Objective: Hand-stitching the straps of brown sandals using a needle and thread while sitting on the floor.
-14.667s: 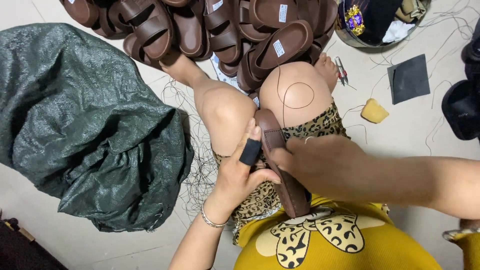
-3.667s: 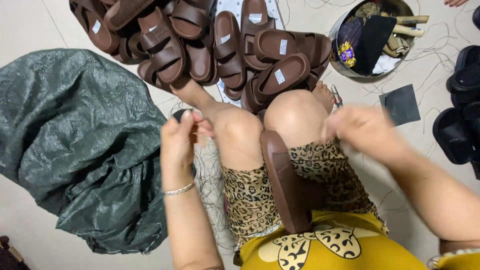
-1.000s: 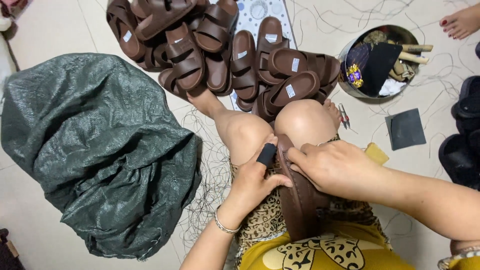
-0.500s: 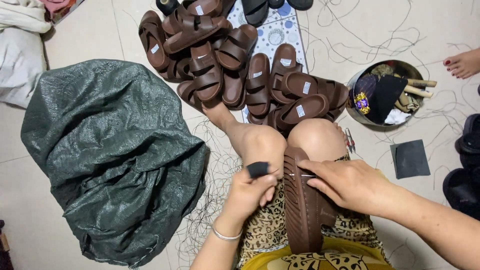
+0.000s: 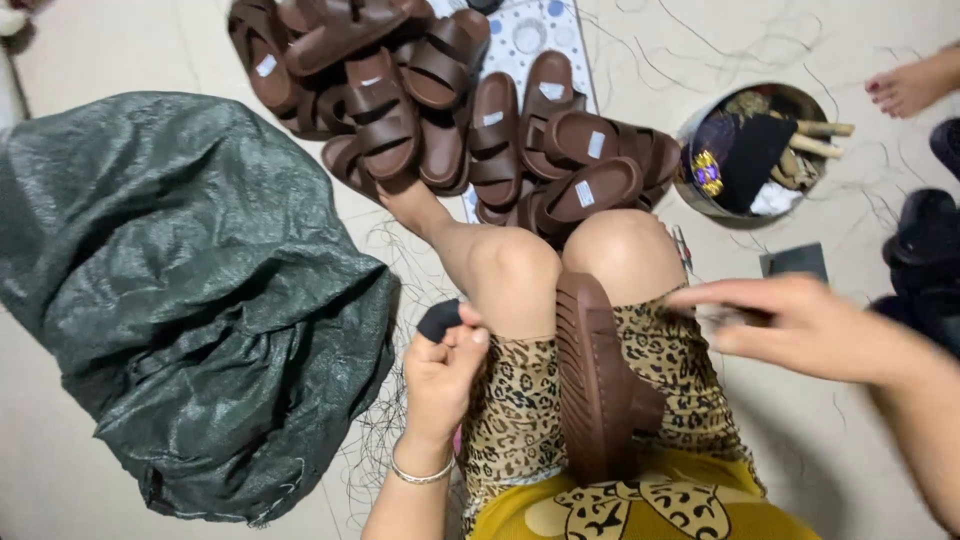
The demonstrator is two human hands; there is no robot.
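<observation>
Holding a small black block (image 5: 438, 318) tight in my left hand (image 5: 443, 372), I keep the brown sandal (image 5: 597, 385) sole-up between my knees. My right hand (image 5: 800, 325) hovers right of it, fingers blurry, so I cannot tell their grip.

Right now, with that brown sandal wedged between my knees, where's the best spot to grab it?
Probably the toe end of the brown sandal, from above near the knees: it lies sole-up between the thighs, that end bare. The right hand hovers closest.
</observation>
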